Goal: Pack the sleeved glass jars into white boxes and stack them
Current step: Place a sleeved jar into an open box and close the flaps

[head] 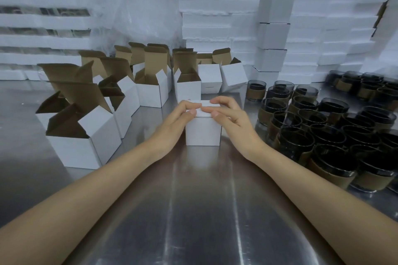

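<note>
Centrally, the left hand [179, 115] and right hand [229, 112] grip the closed white box [203, 132] from either side, fingers curled over its lid and thumbs on the front edge. The box stands upright on the brushed steel table [193, 211]. Open boxes [86, 135] with brown corrugated flaps crowd the left. Sleeved glass jars [323, 133], dark and cylindrical, cluster at the right. A stack of closed boxes [272, 34] rises behind.
</note>
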Demonstrator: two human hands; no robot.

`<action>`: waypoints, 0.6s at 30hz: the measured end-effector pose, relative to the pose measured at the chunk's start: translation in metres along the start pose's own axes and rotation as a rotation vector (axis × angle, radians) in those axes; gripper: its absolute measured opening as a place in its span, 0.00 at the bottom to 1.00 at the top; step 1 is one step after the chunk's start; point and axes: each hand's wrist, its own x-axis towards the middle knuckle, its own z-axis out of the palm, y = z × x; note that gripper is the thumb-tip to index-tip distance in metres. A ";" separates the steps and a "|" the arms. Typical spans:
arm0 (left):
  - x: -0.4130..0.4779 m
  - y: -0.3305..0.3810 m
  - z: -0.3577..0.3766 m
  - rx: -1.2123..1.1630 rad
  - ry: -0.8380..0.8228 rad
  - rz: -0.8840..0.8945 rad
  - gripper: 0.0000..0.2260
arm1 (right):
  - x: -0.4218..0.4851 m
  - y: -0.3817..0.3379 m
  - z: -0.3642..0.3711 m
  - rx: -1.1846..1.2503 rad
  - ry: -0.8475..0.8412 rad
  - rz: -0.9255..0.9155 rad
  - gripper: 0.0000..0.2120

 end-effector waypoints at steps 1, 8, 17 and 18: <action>0.000 0.002 0.000 -0.034 0.003 -0.009 0.09 | 0.000 0.000 0.000 0.039 -0.007 0.029 0.12; 0.000 0.009 0.008 -0.173 0.013 -0.095 0.16 | 0.007 0.004 0.006 0.214 0.020 0.156 0.17; -0.005 0.006 0.016 -0.199 0.093 -0.101 0.25 | 0.005 0.006 0.012 0.096 0.105 0.098 0.11; -0.005 0.006 0.015 -0.195 0.093 -0.092 0.24 | 0.004 0.006 0.011 0.088 0.112 0.098 0.11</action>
